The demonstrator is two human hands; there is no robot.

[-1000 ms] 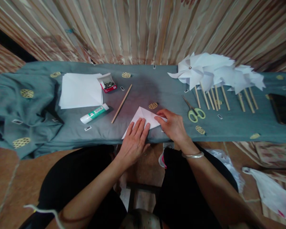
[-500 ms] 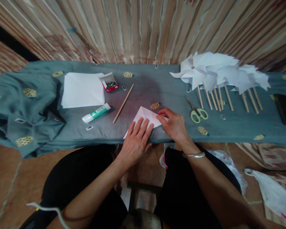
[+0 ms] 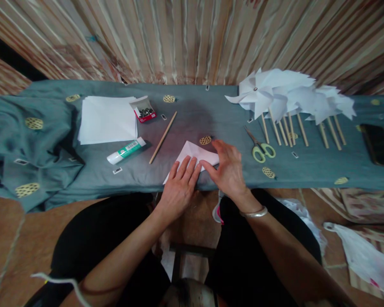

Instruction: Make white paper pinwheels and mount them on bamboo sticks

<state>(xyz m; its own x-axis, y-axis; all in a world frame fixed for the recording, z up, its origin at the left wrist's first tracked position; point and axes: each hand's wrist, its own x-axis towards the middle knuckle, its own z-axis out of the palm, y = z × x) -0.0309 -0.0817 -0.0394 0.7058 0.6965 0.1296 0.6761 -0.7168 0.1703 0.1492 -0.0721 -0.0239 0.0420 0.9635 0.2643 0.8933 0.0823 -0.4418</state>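
Under both flat hands, folded paper (image 3: 193, 152)

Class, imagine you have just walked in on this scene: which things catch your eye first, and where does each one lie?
First, the two hands at the table's near edge: the left hand lies flat on a folded white paper, and the right hand presses beside it. Next, the heap of white pinwheels on sticks at the far right. Then the paper stack at the far left, with a glue stick just in front.
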